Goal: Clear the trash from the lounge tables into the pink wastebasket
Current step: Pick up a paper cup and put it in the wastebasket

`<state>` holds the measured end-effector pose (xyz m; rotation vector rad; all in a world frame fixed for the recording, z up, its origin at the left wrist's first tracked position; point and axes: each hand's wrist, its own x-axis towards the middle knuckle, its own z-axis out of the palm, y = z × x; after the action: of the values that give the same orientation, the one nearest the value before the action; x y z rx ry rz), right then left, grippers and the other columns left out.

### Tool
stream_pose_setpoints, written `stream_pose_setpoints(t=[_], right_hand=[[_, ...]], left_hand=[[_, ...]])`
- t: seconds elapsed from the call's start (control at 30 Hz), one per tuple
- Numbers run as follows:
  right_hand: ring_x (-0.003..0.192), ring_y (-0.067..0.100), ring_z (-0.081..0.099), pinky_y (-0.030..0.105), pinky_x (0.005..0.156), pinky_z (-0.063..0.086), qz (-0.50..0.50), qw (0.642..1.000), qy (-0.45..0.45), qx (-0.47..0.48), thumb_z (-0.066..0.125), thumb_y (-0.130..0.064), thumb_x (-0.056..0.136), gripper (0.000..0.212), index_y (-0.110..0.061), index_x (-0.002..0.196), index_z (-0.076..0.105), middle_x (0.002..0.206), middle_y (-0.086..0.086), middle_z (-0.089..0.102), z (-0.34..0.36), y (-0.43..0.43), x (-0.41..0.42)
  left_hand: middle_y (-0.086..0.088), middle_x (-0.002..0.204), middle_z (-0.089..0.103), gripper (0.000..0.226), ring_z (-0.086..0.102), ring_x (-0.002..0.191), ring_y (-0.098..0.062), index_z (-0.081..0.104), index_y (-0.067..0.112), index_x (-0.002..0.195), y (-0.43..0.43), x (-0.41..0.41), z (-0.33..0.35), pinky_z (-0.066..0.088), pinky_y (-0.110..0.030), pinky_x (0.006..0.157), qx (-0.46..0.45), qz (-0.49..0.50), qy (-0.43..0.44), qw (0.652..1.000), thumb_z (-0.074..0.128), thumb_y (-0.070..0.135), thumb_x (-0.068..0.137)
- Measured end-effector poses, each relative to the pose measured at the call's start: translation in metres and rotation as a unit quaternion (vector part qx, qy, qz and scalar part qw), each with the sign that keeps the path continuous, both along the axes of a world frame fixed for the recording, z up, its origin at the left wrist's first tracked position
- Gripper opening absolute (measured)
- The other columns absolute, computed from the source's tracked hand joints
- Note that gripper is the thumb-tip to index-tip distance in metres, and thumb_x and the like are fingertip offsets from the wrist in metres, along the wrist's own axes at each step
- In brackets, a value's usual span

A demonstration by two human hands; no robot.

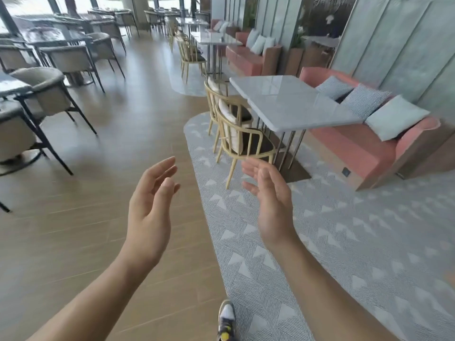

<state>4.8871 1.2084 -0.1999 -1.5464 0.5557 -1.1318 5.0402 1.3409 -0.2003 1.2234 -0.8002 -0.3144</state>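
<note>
1. The left hand (150, 205) is raised in front of the body, palm turned inward, fingers loose and spread, holding nothing.
2. The right hand (268, 198) faces it, just as slack and with nothing in it; the two palms stand apart with a gap between them.
3. Both forearms are bare and reach forward over the wooden floor (98, 217) and the edge of the patterned grey rug (344, 242).
4. The nearest counter (290, 104), pale and glossy, stands ahead to the right on the rug; I can see no trash on its top.
5. Two light wooden chairs (241, 141) sit against its near side, and a pink sofa (364, 148) with grey and white cushions (396, 116) runs along its far side.
6. More counters and sofas line the right wall farther back; dark-framed armchairs (44, 94) fill the left.
7. The pink wastebasket is nowhere in sight from here.
8. A sneaker (226, 321) shows at the bottom, at the rug's edge.
</note>
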Motion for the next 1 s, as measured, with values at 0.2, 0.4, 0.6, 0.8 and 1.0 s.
stream_pose_setpoints(t=[0.2,0.4,0.6,0.8,1.0], right_hand=[[0.126,0.009,0.065,0.04,0.107,0.054,-0.014,1.0,0.001,0.008,0.044,-0.063,0.099,0.051,-0.028,0.128,0.069,0.126,-0.014,0.073,-0.02,-0.125,0.08],[0.126,0.008,0.064,0.044,0.108,0.054,-0.021,1.0,-0.013,0.017,0.049,-0.07,0.097,0.056,-0.027,0.125,0.071,0.125,-0.014,0.073,-0.004,-0.276,0.167],[0.13,0.011,0.063,0.05,0.111,0.052,-0.007,1.0,-0.005,0.003,0.048,-0.08,0.093,0.046,-0.05,0.12,0.07,0.129,-0.013,0.072,0.007,-0.387,0.241],[0.125,0.009,0.066,0.035,0.106,0.056,-0.014,1.0,0.018,0.011,0.049,-0.083,0.089,0.048,-0.048,0.115,0.071,0.126,-0.012,0.072,0.003,-0.47,0.315],[0.121,0.007,0.068,0.025,0.098,0.057,-0.03,0.999,0.033,0.005,0.047,-0.083,0.09,0.05,-0.05,0.119,0.069,0.126,-0.015,0.072,-0.003,-0.556,0.423]], left_hand=[[0.016,0.135,0.069,0.039,0.06,0.136,-0.013,0.065,0.032,0.128,-0.134,0.085,-0.017,0.052,-0.043,0.107,0.0,-0.013,0.001,1.0,0.051,0.048,0.094],[0.02,0.13,0.071,0.038,0.064,0.129,-0.006,0.064,0.028,0.128,-0.282,0.164,-0.006,0.057,-0.032,0.101,-0.017,-0.025,-0.002,1.0,0.051,0.045,0.097],[0.018,0.129,0.072,0.038,0.065,0.127,-0.006,0.064,0.026,0.128,-0.395,0.239,0.001,0.057,-0.03,0.102,-0.022,-0.028,0.005,0.999,0.052,0.044,0.097],[0.007,0.137,0.068,0.039,0.06,0.136,-0.018,0.066,0.029,0.128,-0.483,0.322,-0.01,0.053,-0.045,0.104,-0.017,-0.016,0.006,1.0,0.052,0.046,0.097],[0.009,0.138,0.068,0.035,0.06,0.136,-0.017,0.067,0.033,0.126,-0.579,0.433,-0.021,0.053,-0.044,0.104,-0.028,-0.038,0.011,0.999,0.052,0.046,0.097]])
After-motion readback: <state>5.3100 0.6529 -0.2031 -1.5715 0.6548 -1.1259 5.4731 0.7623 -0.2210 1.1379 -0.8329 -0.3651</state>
